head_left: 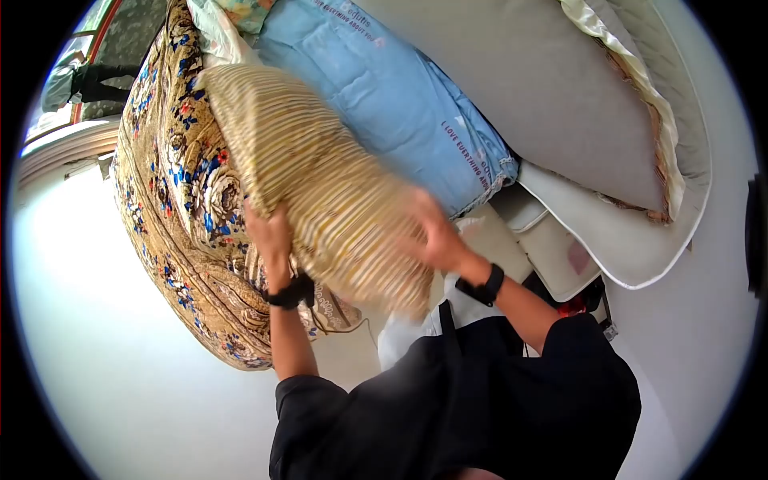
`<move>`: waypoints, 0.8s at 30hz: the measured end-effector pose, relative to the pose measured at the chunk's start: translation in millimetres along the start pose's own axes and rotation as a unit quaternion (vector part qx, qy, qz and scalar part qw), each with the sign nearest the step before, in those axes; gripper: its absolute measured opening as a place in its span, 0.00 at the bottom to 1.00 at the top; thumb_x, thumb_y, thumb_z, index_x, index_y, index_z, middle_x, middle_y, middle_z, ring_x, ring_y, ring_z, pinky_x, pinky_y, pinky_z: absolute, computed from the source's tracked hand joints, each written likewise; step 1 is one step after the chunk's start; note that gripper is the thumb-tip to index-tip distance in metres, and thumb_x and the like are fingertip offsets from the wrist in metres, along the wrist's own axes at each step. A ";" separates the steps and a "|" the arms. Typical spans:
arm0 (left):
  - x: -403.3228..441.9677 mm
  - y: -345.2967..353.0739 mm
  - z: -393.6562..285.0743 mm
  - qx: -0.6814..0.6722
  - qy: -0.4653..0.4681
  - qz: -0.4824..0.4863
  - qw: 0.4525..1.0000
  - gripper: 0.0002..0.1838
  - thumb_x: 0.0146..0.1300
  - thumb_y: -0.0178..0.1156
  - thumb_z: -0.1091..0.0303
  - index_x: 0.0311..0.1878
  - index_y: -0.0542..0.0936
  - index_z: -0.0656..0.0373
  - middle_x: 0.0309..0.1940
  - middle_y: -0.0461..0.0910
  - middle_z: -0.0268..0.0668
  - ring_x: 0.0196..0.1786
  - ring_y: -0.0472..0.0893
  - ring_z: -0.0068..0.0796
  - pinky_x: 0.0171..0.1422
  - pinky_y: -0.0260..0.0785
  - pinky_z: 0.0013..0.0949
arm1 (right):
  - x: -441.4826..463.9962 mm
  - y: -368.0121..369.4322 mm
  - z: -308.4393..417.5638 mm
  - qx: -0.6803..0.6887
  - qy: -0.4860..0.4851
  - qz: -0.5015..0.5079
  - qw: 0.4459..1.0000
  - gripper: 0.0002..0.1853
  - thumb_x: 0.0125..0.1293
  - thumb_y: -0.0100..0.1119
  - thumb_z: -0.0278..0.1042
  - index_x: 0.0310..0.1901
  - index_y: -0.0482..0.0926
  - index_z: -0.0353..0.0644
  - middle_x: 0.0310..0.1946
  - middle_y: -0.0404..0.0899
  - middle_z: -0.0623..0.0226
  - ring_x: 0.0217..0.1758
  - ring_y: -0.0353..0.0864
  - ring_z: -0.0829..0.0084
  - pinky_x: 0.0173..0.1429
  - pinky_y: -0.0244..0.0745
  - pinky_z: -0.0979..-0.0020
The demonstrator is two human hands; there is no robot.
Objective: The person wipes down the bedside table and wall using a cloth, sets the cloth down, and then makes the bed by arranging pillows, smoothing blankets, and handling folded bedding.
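A striped yellow and brown pillow (320,172) lies tilted across the middle of the head view, its near end blurred by motion. My left hand (270,236) grips its left edge, with some fingertips hidden against the cloth. On the pillow's right side rests my right hand (436,232); its fingers are smeared by motion, so their grip does not show. Beneath and left of the pillow spreads a brown floral blanket (200,192). Beyond it lies a light blue quilt (360,80) with printed lettering.
A large grey cushion (552,88) with a torn-looking edge fills the upper right. Below it is a white-edged padded panel (624,256). A white wall (72,320) stands on the left, with a window (60,96) at the upper left.
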State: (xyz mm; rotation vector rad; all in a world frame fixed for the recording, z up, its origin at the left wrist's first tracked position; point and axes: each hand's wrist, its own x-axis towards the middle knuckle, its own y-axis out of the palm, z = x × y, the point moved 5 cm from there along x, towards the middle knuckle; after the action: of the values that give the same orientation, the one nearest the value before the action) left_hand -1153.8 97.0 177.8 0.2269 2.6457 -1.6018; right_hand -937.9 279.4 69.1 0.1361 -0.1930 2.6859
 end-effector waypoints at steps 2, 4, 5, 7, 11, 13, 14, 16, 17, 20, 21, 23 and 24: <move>-11.7 -36.1 0.2 -0.076 -0.017 -0.057 0.995 0.22 0.57 0.60 0.75 0.56 0.71 0.69 0.47 0.79 0.50 0.49 0.79 0.44 0.56 0.73 0.44 | 6.8 12.1 -57.8 -0.110 0.077 -0.042 0.990 0.37 0.59 0.65 0.52 0.65 0.69 0.39 0.58 0.74 0.48 0.61 0.74 0.53 0.70 0.61 0.61; -13.5 -68.0 29.3 -0.056 -0.047 -0.086 0.994 0.25 0.56 0.62 0.74 0.57 0.72 0.70 0.50 0.79 0.50 0.51 0.79 0.44 0.59 0.72 0.43 | -0.2 88.7 -126.3 0.086 0.128 0.082 0.985 0.38 0.62 0.62 0.55 0.66 0.67 0.37 0.59 0.74 0.49 0.61 0.74 0.54 0.71 0.60 0.62; -14.7 -82.8 46.6 -0.038 -0.061 -0.102 0.992 0.26 0.55 0.63 0.74 0.58 0.72 0.70 0.51 0.79 0.50 0.52 0.79 0.43 0.59 0.71 0.41 | -0.1 115.9 -123.7 0.157 0.164 0.183 0.957 0.37 0.64 0.60 0.57 0.66 0.67 0.37 0.59 0.74 0.50 0.61 0.74 0.55 0.70 0.61 0.62; -22.4 -112.6 69.4 0.025 -0.061 -0.128 0.990 0.26 0.54 0.65 0.73 0.58 0.73 0.69 0.51 0.79 0.48 0.52 0.79 0.42 0.60 0.69 0.38 | -5.8 160.2 -90.4 0.236 0.256 0.408 0.844 0.35 0.67 0.56 0.60 0.65 0.69 0.39 0.60 0.75 0.51 0.61 0.74 0.58 0.68 0.64 0.62; -28.6 -219.2 174.4 0.082 -0.026 -0.177 0.980 0.22 0.54 0.64 0.77 0.54 0.77 0.68 0.49 0.81 0.45 0.50 0.80 0.37 0.58 0.69 0.35 | -48.3 239.7 -23.9 0.375 0.202 0.467 0.775 0.29 0.69 0.56 0.55 0.62 0.75 0.41 0.66 0.69 0.51 0.69 0.67 0.55 0.71 0.61 0.61; -52.5 -237.5 163.4 0.054 -0.037 -0.196 0.978 0.19 0.54 0.65 0.77 0.51 0.77 0.66 0.46 0.81 0.43 0.47 0.79 0.37 0.56 0.69 0.35 | -54.6 262.2 -35.4 0.149 0.066 0.318 0.934 0.27 0.65 0.60 0.50 0.59 0.76 0.39 0.66 0.68 0.51 0.67 0.67 0.52 0.71 0.60 0.59; -60.1 -240.4 157.7 0.084 -0.046 -0.179 0.979 0.19 0.54 0.65 0.77 0.51 0.76 0.66 0.45 0.81 0.42 0.47 0.79 0.37 0.55 0.69 0.35 | -53.3 263.0 -47.3 0.145 0.035 0.220 0.964 0.28 0.60 0.64 0.46 0.60 0.75 0.40 0.66 0.67 0.50 0.66 0.66 0.50 0.71 0.59 0.56; -79.3 -241.1 153.5 0.141 -0.068 -0.143 0.977 0.19 0.54 0.65 0.77 0.50 0.76 0.65 0.44 0.81 0.42 0.45 0.79 0.36 0.54 0.69 0.35 | -21.6 223.2 -61.0 0.053 0.015 0.051 0.997 0.34 0.53 0.70 0.45 0.60 0.74 0.41 0.62 0.69 0.51 0.63 0.67 0.48 0.68 0.60 0.54; -84.3 -236.5 164.1 0.140 -0.047 -0.138 0.979 0.19 0.54 0.66 0.77 0.50 0.75 0.64 0.42 0.80 0.41 0.44 0.78 0.35 0.53 0.69 0.35 | 6.3 187.3 -66.3 -0.028 0.036 -0.015 0.999 0.37 0.51 0.72 0.48 0.61 0.73 0.42 0.59 0.72 0.52 0.61 0.69 0.50 0.65 0.62 0.54; -96.6 -227.3 197.2 0.106 -0.047 -0.164 0.980 0.15 0.55 0.65 0.77 0.46 0.75 0.64 0.38 0.78 0.38 0.42 0.76 0.31 0.51 0.69 0.33 | 13.8 161.0 -155.0 -0.247 0.210 0.047 0.945 0.40 0.51 0.70 0.57 0.62 0.70 0.43 0.56 0.76 0.49 0.58 0.75 0.49 0.59 0.69 0.54; -98.3 -225.7 206.4 0.100 -0.043 -0.168 0.980 0.13 0.56 0.64 0.78 0.45 0.75 0.63 0.37 0.78 0.37 0.41 0.75 0.30 0.50 0.68 0.32 | 9.8 163.2 -187.4 -0.193 0.335 0.174 0.906 0.37 0.56 0.66 0.57 0.61 0.71 0.42 0.51 0.79 0.46 0.53 0.78 0.45 0.54 0.74 0.53; -104.1 -232.0 227.0 0.044 -0.048 -0.205 0.976 0.10 0.58 0.62 0.78 0.43 0.75 0.63 0.36 0.76 0.34 0.40 0.74 0.26 0.49 0.68 0.31 | 11.1 158.1 -203.6 -0.219 0.318 0.104 0.917 0.32 0.57 0.64 0.58 0.55 0.77 0.41 0.39 0.83 0.46 0.44 0.81 0.44 0.48 0.76 0.52; -107.1 -239.4 236.4 -0.004 -0.058 -0.236 0.970 0.09 0.59 0.61 0.77 0.42 0.75 0.63 0.36 0.76 0.33 0.39 0.73 0.25 0.48 0.68 0.30 | 17.8 157.3 -191.1 -0.187 0.317 0.093 0.925 0.29 0.58 0.64 0.57 0.52 0.78 0.40 0.38 0.83 0.45 0.43 0.81 0.44 0.47 0.76 0.52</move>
State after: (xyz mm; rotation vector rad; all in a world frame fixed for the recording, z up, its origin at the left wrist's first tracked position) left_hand -1092.5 -232.2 289.6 -0.5221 2.7486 -1.6458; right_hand -1034.9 176.6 -134.9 -0.8932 -0.5198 2.6555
